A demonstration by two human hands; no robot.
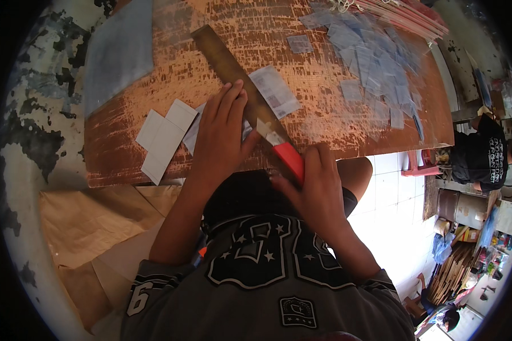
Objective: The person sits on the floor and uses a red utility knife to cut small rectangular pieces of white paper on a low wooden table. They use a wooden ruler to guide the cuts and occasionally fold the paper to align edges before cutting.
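Note:
A long brownish flat straightedge [227, 63] lies slantwise across the worn wooden table. My left hand [224, 116] rests flat beside it, fingers stretched out and fingertips at its left edge. Beneath that palm is a translucent plastic sheet, mostly covered; a pale piece [274, 92] shows on the straightedge's far side. In my right hand [320, 190] is a cutter knife [290, 160] with a red handle, its pale metal front end lying over the lower part of the straightedge. Whether the blade touches the plastic, I cannot tell.
White cut card [166, 136] lies left of my left hand. A blue-grey sheet [119, 57] covers the far left corner. Many clear plastic squares [375, 62] are heaped at right, near thin red sticks [407, 16]. Brown paper [99, 221] lies below the table's left edge.

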